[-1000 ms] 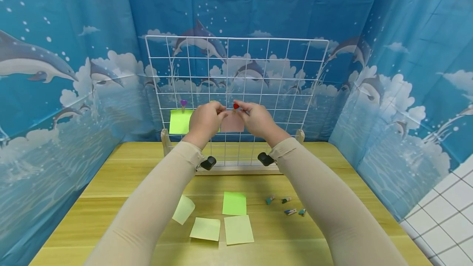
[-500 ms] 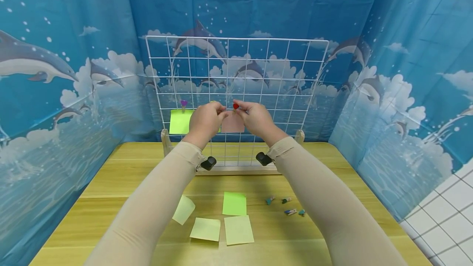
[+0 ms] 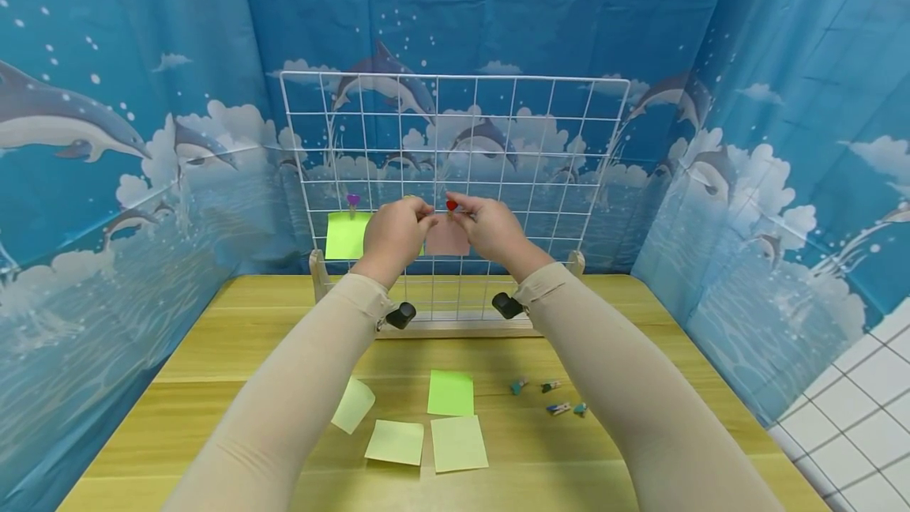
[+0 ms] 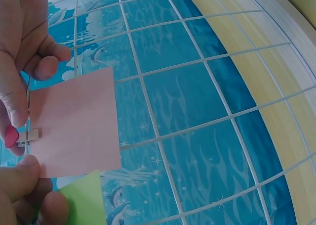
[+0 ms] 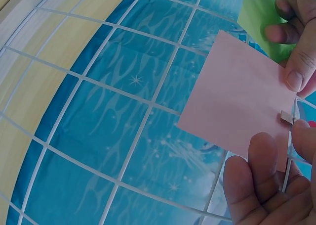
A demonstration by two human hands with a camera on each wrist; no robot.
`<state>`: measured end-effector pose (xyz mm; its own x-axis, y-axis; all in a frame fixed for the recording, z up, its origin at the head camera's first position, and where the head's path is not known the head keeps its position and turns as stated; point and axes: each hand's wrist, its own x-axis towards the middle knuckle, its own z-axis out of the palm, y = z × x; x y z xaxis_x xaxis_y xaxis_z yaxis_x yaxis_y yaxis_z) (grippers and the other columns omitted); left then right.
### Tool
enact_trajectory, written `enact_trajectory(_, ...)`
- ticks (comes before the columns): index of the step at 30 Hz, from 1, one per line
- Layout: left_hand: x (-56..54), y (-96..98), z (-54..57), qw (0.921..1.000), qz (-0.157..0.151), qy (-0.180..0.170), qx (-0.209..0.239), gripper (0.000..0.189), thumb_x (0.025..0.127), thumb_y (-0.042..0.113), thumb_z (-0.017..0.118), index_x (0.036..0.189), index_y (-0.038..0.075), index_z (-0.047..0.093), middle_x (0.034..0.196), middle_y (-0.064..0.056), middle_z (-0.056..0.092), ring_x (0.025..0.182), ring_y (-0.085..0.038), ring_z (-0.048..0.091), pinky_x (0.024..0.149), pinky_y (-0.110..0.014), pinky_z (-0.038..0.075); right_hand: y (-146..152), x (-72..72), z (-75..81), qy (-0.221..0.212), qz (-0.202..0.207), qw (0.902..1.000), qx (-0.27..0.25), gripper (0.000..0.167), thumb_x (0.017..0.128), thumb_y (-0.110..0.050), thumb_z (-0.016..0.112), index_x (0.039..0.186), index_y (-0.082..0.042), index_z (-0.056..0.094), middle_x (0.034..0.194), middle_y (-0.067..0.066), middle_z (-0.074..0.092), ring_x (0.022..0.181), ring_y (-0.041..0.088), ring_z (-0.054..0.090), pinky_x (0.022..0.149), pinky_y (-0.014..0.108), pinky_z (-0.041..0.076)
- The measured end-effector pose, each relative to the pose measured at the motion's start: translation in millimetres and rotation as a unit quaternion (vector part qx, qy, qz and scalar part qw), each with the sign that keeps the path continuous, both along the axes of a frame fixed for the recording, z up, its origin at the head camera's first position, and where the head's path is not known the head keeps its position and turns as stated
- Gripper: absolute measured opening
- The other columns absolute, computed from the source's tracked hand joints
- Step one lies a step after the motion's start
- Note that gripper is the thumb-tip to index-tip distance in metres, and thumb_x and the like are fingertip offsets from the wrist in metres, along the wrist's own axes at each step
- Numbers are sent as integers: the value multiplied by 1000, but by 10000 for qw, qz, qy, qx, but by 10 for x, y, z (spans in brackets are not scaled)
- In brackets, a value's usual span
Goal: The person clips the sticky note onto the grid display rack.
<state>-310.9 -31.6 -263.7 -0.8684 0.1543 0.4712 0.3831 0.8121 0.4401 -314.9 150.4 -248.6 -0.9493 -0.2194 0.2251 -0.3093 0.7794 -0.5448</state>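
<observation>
At the wire grid [image 3: 540, 180], my left hand [image 3: 396, 235] pinches the upper left corner of a pink sticky note [image 3: 448, 239]. My right hand [image 3: 498, 234] grips a small wooden clothespin [image 4: 32, 134] with a red heart [image 3: 451, 205] on its end. In the left wrist view the clothespin sits over the note's top edge, by a grid wire. A bright green note [image 3: 345, 235] hangs further left under a clothespin with a purple heart [image 3: 353, 200]. Behind my left hand is another green note [image 4: 84, 200], mostly hidden in the head view.
On the wooden table [image 3: 235, 354] lie a green note [image 3: 451, 393] and several pale yellow notes [image 3: 459, 444]. Several small clothespins [image 3: 558, 409] lie beside my right forearm. The grid's wooden base [image 3: 455, 329] stands at the back, before a dolphin-print curtain [image 3: 441, 14].
The right wrist has shifted very slightly left. Both hands otherwise stay at the pink note and the clothespin.
</observation>
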Motion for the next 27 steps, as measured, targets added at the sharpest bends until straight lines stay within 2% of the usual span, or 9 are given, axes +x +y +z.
enact_trajectory(3, 4, -1, -3, 10000, 18, 15, -26, 32, 106, 37, 63, 127, 16, 75, 116, -2, 79, 83, -17, 72, 68, -34, 57, 3, 4, -4, 33, 18, 10000, 74, 50, 113, -32, 49, 162, -39, 41, 83, 8, 75, 44, 17, 31, 48, 29, 34)
enact_trajectory(6, 7, -1, -3, 9999, 25, 40, -99, 33, 107, 37, 63, 128, 16, 75, 118, -2, 79, 85, -18, 73, 70, -35, 59, 5, 4, -12, 61, 3, 9999, 115, 50, 113, -32, 49, 162, -39, 40, 86, 9, 75, 44, 17, 31, 48, 29, 33)
enact_trajectory(10, 15, -3, 2, 9996, 11, 110, -271, 33, 107, 37, 63, 129, 16, 75, 119, -3, 79, 89, -19, 75, 74, -36, 61, 8, 6, -22, 84, -62, 9999, 128, 51, 113, -34, 50, 162, -41, 39, 110, 5, 79, 44, 17, 31, 48, 29, 33)
enact_trajectory(13, 23, -4, 7, 9992, -1, 123, -380, 34, 107, 37, 63, 131, 16, 74, 120, -3, 79, 90, -19, 75, 75, -37, 62, 10, 14, -27, 75, -88, 9999, 124, 52, 112, -34, 51, 162, -42, 38, 121, 3, 77, 44, 17, 33, 48, 29, 33)
enact_trajectory(14, 26, -3, 7, 9991, -3, 109, -399, 35, 107, 37, 63, 132, 16, 74, 121, -3, 79, 89, -20, 76, 74, -37, 62, 10, 18, -27, 80, -93, 9998, 123, 52, 112, -34, 51, 162, -42, 38, 120, 3, 77, 44, 17, 34, 48, 29, 34)
enact_trajectory(18, 38, 0, 6, 9985, -1, 56, -541, 38, 107, 38, 61, 136, 16, 71, 120, -3, 78, 87, -19, 75, 72, -36, 62, 16, 41, -27, 110, -95, 9998, 158, 53, 112, -35, 51, 162, -42, 38, 89, 10, 75, 44, 17, 34, 47, 29, 33)
enact_trajectory(21, 51, 4, -1, 9979, -12, 50, -652, 40, 108, 39, 61, 140, 16, 69, 119, -3, 79, 83, -19, 74, 69, -36, 62, 25, 60, -22, 153, -57, 9997, 195, 53, 112, -34, 51, 163, -41, 38, 62, 10, 58, 43, 17, 33, 47, 29, 33)
enact_trajectory(24, 69, 6, -5, 9974, -17, 112, -712, 41, 107, 37, 62, 142, 16, 67, 117, -3, 79, 81, -19, 74, 67, -36, 61, 37, 79, -15, 205, -12, 9996, 195, 53, 112, -33, 52, 163, -39, 38, 53, 5, 48, 42, 17, 32, 47, 29, 33)
enact_trajectory(27, 93, -1, -7, 9972, -17, 203, -716, 40, 107, 35, 64, 141, 16, 68, 115, -2, 79, 80, -19, 73, 65, -35, 61, 49, 102, -11, 233, -2, 9995, 191, 53, 112, -34, 52, 163, -39, 38, 55, 7, 50, 42, 17, 32, 46, 29, 33)
